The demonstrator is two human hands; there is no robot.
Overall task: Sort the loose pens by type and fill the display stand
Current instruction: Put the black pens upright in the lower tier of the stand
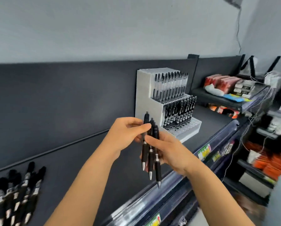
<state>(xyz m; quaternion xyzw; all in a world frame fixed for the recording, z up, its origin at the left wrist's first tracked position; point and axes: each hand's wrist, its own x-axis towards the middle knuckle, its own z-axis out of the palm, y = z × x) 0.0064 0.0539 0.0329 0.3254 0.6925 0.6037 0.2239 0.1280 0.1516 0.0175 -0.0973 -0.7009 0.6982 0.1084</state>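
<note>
Three black retractable pens (150,154) hang tips down in front of me, held between both hands. My right hand (170,152) grips the bunch from the right around their middles. My left hand (128,134) pinches the upper part of the leftmost pen with thumb and fingers. Behind them stands a white stepped display stand (144,93): its top tier holds clear-barrelled pens (170,85), its middle tier black pens (179,111), and its lowest tier (189,128) shows open holes. A pile of loose black pens (14,196) lies on the shelf at lower left.
The dark shelf (81,160) has a dark back panel and a front rail with price tags (205,151). To the right, a raised shelf carries red and dark boxes (226,84) and a blue packet. Cables and orange boxes fill the rack at far right.
</note>
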